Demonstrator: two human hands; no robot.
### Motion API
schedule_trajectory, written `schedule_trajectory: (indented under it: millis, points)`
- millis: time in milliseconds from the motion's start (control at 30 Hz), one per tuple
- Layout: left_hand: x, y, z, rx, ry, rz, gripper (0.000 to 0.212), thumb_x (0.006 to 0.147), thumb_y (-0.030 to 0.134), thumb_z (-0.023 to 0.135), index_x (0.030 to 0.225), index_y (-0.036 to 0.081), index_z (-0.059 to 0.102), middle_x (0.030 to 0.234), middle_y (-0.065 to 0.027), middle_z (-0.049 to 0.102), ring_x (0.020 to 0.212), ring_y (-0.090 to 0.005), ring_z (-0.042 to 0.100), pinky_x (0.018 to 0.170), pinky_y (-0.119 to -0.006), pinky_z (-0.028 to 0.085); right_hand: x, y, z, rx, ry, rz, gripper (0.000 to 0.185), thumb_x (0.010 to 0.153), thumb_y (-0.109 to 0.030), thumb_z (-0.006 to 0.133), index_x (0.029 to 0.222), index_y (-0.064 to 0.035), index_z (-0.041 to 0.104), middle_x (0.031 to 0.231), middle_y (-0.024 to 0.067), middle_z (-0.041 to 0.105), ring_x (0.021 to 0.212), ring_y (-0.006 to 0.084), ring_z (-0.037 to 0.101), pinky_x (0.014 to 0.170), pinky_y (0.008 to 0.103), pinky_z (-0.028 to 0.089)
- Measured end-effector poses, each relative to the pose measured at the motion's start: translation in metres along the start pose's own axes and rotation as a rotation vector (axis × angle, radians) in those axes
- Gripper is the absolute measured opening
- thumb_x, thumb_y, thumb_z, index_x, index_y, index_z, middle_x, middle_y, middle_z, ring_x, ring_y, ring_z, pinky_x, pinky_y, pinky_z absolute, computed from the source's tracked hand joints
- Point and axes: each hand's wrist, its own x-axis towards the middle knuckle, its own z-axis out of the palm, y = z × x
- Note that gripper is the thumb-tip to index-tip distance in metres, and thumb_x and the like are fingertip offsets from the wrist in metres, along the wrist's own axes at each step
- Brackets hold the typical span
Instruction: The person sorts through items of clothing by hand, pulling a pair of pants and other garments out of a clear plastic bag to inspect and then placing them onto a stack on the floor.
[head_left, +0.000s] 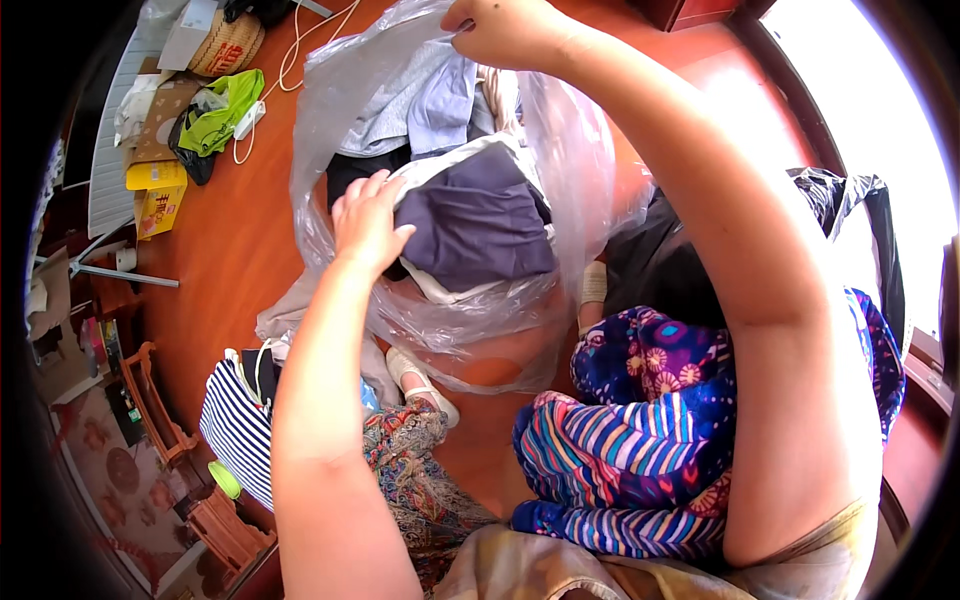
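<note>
A large clear plastic bag (574, 157) stands with its mouth open before me, with folded clothes inside. On top lies a dark purple-grey garment (480, 225) with a white edge of cloth around it; behind it are a light blue-grey cloth (441, 112) and a light grey cloth (382, 112). My left hand (369, 221) rests, fingers spread, at the left edge of the dark garment. At the far rim of the bag, my right hand (510, 34) is closed on the plastic, its fingertips partly hidden.
A patterned blue fleece cloth (630, 450) lies at right, near a black plastic bag (652, 262). A striped drawstring bag (238, 427) is at left. Farther left are a green plastic bag (225, 112), a woven basket (229, 45), a white power strip (250, 120) and cable on the floor.
</note>
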Motion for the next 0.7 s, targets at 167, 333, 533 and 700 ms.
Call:
schedule_trajectory:
  millis: [167,333,533,700]
  points:
    - [-0.056,0.028,0.075,-0.236,0.074,-0.081,0.041,0.068,0.014,0.066,0.106,0.010,0.054,0.108,-0.0091,0.051,0.103,-0.0276,0.046,0.087,-0.039,0.038,0.001,0.008,0.005,-0.041,-0.008,0.031,0.028,0.062,-0.008,0.051,0.085,-0.0019,0.066,0.082,0.0208,0.062,0.081,0.0321,0.061,0.075,0.0362,0.048]
    - [-0.177,0.021,0.196,-0.807,-0.079,-0.743,0.019,0.074,0.019,0.062,0.085,0.004,0.059,0.085,-0.0099,0.061,0.073,-0.0220,0.059,0.067,-0.031,0.047,0.001,-0.001,0.002,-0.018,0.034,0.010,0.028,0.065,-0.010,0.051,0.088,-0.0005,0.065,0.083,0.0224,0.061,0.083,0.0334,0.060,0.077,0.0368,0.048]
    - [-0.193,0.064,0.208,-1.230,-0.005,-1.760,0.091,0.070,0.030,0.072,0.135,0.005,0.013,0.132,-0.0156,0.033,0.113,-0.0307,0.044,0.087,-0.044,0.041,-0.005,0.000,-0.004,-0.109,0.056,-0.064,0.033,0.066,-0.010,0.052,0.095,0.0013,0.062,0.090,0.0225,0.061,0.089,0.0339,0.059,0.080,0.0374,0.047]
    - [-0.177,0.050,0.231,-1.374,0.011,-1.799,0.115,0.063,0.045,0.075,0.138,0.011,-0.004,0.141,-0.0121,0.018,0.128,-0.0295,0.020,0.100,-0.046,0.023,-0.008,-0.001,-0.005,-0.130,0.103,-0.121,0.033,0.068,-0.008,0.053,0.098,0.0023,0.060,0.095,0.0222,0.061,0.093,0.0331,0.058,0.083,0.0362,0.046]
